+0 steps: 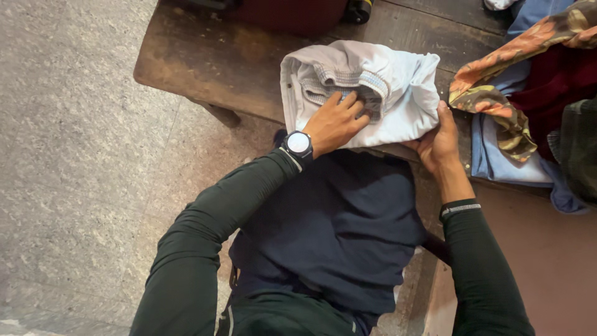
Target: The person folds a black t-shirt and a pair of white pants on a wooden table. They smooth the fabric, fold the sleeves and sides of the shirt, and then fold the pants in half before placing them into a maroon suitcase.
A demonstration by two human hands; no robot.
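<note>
The pale grey garment (367, 87) lies bunched on the wooden bench (205, 56). Left hand (336, 121) presses flat, fingers together; right hand (440, 140) grips its edge. Best to keep the 2 hands level while smoothing.

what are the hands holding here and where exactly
The pale folded garment on the wooden table: left hand presses its top near the waistband, right hand grips its right edge.
</note>
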